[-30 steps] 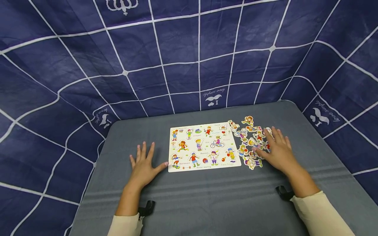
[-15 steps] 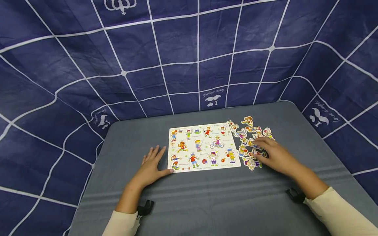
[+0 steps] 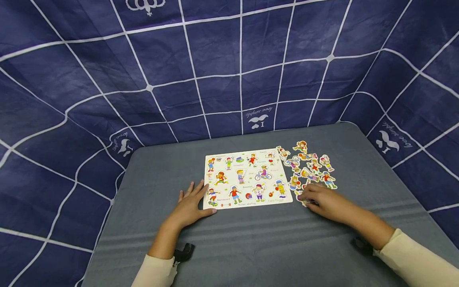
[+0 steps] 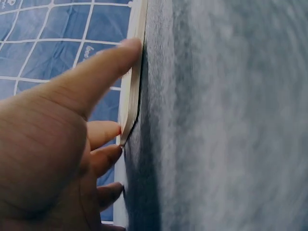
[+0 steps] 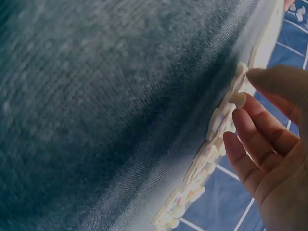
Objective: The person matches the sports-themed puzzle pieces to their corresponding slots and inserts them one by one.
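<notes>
A white puzzle board [image 3: 247, 187] printed with sports figures lies flat on the table. My left hand [image 3: 188, 207] is at its near left corner: the thumb rests on the front edge and the spread fingers lie along the left side, as the left wrist view also shows. Right of the board is a loose group of figure-shaped puzzle pieces [image 3: 310, 165]. My right hand [image 3: 324, 203] reaches down over the nearest piece [image 3: 299, 197], partly covering it. In the right wrist view, a small knob [image 5: 238, 100] sits right at the index fingertip, with the thumb apart from it.
Grey cloth [image 3: 251, 243] covers the table. Blue curtains [image 3: 215, 71] with white lines stand behind it and at both sides. A black strap mount [image 3: 184, 252] sits at the left wrist.
My right hand has drawn back toward the nearest piece, its fingers coming together and uncovering pieces behind. My left hand has slid right onto the board's corner.
</notes>
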